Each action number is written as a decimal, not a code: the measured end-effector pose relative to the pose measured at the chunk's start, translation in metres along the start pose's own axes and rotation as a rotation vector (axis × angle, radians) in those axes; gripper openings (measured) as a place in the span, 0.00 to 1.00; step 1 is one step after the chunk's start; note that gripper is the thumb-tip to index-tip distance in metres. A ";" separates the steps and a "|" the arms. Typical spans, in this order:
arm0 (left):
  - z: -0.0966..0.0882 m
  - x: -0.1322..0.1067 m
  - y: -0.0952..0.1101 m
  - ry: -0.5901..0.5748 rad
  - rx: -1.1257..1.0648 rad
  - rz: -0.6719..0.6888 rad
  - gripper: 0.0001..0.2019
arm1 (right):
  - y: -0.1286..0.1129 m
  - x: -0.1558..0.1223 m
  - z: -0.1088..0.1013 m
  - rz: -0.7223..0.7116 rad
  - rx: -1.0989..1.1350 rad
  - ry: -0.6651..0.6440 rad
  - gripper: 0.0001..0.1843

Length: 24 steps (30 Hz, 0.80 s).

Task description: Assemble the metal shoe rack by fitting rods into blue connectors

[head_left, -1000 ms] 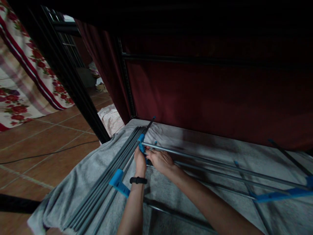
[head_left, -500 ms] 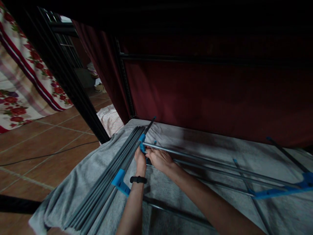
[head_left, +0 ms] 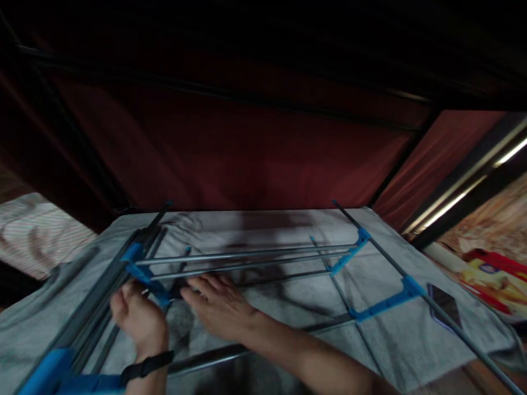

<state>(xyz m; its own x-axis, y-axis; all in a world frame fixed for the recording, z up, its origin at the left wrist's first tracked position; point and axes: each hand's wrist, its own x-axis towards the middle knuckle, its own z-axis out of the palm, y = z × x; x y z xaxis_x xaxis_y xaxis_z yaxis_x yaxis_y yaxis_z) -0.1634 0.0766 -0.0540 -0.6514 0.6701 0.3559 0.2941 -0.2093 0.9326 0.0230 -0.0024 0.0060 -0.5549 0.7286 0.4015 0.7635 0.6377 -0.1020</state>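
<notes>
Just beyond the nearer left hand (head_left: 140,318), its fingers curled, the blue bracket (head_left: 142,272) slants toward the bent-fingered right hand (head_left: 220,308); whether either grips, I cannot tell.

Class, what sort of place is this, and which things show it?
Probably a sleeping area in a home, perhaps a bunk: a grey blanket covers the surface, dark-red cloth hangs behind, and a dark frame stands around it.

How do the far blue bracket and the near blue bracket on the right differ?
The near blue bracket appears longer in the picture; the far blue bracket, shorter. Several metal rods meet the far blue bracket, but only one visibly meets the near blue bracket. Both attach to the same gray pole.
</notes>
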 end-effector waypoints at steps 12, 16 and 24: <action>0.048 -0.093 0.134 -0.384 0.198 1.323 0.19 | 0.123 -0.203 -0.154 0.822 -0.376 0.576 0.23; 0.079 -0.095 0.160 -0.704 0.338 1.383 0.15 | 0.162 -0.222 -0.212 1.246 -0.455 0.297 0.26; 0.091 -0.089 0.155 -0.986 0.546 1.233 0.12 | 0.183 -0.224 -0.210 1.346 -0.323 -0.054 0.24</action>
<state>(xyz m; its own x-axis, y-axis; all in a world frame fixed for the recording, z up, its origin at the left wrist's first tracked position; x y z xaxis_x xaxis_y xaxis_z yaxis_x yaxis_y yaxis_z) 0.0037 0.0499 0.0534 0.7381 0.5102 0.4414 0.5926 -0.8031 -0.0628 0.3566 -0.1009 0.0881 0.6566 0.7435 0.1270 0.7532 -0.6373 -0.1627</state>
